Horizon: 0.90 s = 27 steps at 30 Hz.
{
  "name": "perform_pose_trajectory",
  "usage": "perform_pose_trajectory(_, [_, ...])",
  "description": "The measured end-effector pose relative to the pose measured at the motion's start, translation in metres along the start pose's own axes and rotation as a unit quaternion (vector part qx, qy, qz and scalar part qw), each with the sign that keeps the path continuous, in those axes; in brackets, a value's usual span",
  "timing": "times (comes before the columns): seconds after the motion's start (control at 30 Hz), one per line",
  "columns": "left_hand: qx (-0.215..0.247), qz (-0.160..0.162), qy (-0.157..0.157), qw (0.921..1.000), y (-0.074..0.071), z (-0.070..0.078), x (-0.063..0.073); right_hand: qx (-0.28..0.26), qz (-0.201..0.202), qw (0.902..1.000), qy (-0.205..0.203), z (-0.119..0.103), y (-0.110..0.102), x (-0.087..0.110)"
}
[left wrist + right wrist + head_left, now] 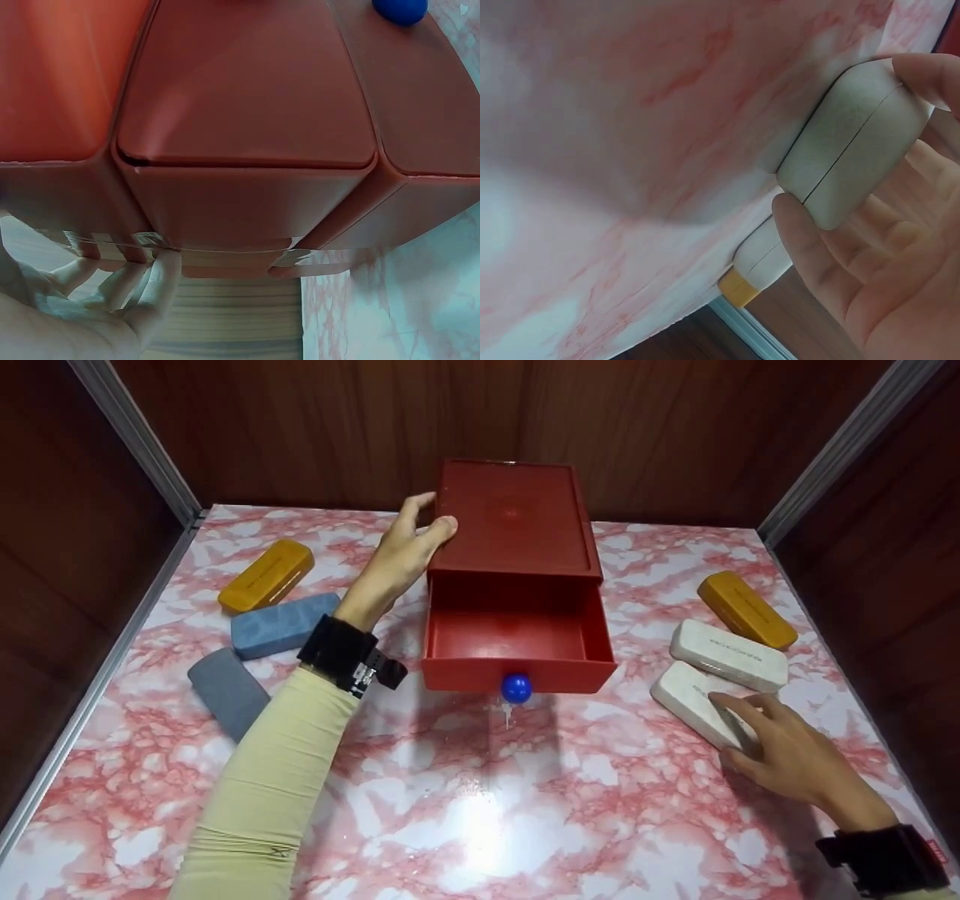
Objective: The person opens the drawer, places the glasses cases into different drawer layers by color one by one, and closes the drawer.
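In the head view a red plastic drawer box (pixel 514 517) stands at the back middle. Its drawer (pixel 480 675), with a round blue knob (pixel 516 688), is pulled out and bare inside. My left hand (pixel 401 551) holds the box at its left side, thumb over the top edge. The left wrist view shows its fingers (pixel 159 289) against the box's edge. At the right, my right hand (pixel 795 754) spans the nearer white glasses case (pixel 690 701), which lies on the table. Thumb and fingertips grip that white case in the right wrist view, the other fingers partly behind it.
Beside the gripped case lie another white glasses case (pixel 729 655) and a mustard one (pixel 748 610). Left of the box are a mustard case (pixel 266 575), a blue case (pixel 281 624) and a grey case (pixel 227 690), partly behind my sleeve. Wood-look panels (pixel 322 427) enclose the marbled table (pixel 420 825).
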<state>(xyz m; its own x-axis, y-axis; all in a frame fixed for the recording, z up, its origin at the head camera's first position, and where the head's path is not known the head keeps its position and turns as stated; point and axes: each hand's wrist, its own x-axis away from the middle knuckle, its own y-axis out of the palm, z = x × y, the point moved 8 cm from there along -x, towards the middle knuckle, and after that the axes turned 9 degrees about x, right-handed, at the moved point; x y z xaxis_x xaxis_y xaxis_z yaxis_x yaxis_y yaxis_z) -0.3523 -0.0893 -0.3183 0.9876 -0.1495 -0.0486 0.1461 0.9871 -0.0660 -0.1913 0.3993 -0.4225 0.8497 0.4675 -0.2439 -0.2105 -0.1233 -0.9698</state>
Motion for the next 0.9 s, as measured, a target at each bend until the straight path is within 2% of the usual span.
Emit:
perform_pose_trajectory(0.6, [0.0,0.004,0.001,1.0,0.001,0.0,-0.001,0.003,-0.005,0.9997,0.025,-0.009,-0.004,-0.002])
perform_pose_trajectory(0.73, [0.0,0.002,0.005,1.0,0.002,0.001,0.0,-0.008,0.016,0.9991,0.038,-0.012,-0.018,-0.01])
perform_pose_trajectory(0.9, [-0.003,0.005,0.007,1.0,0.0,0.001,0.0,-0.025,0.059,0.9974,0.034,-0.022,-0.052,-0.027])
